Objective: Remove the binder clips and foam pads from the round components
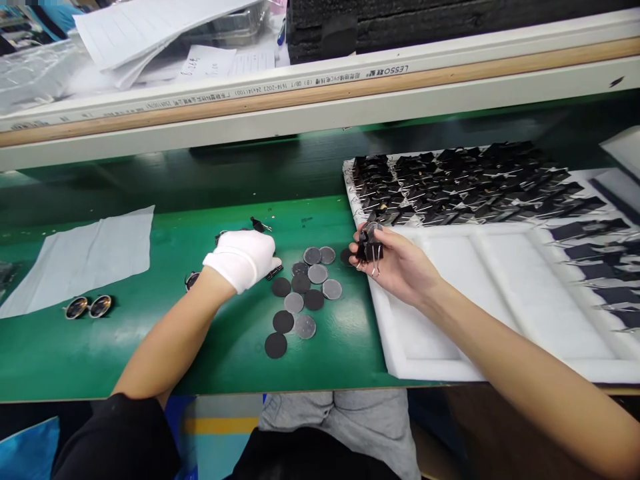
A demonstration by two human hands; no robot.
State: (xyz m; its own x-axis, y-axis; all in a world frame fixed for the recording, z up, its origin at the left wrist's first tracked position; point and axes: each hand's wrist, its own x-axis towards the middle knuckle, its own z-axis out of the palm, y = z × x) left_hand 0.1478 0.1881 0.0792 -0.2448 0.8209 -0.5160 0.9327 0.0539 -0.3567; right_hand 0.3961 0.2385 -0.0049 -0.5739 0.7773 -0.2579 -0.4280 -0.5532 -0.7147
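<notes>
My left hand (241, 259), in a white glove, is over the green table (230, 360) with its fingers curled and largely hidden; small black clips lie beside it. What it holds, if anything, cannot be made out. In my bare right hand (385, 260), palm up, the fingers are wrapped round a black binder clip (370, 251) with silver handles, along with a round clear disc. Between the hands lie several black discs (276, 345) and clear discs (305, 327). Behind my left wrist a round lens (191, 280) partly shows.
A white foam tray (393, 347) on the right bears rows of black binder clips (465, 180). Round sunglasses (89, 307) and a white sheet (95, 257) lie on the left. A shelf edge (300, 110) crosses behind, with papers (145, 33) and a black foam block (400, 27) above.
</notes>
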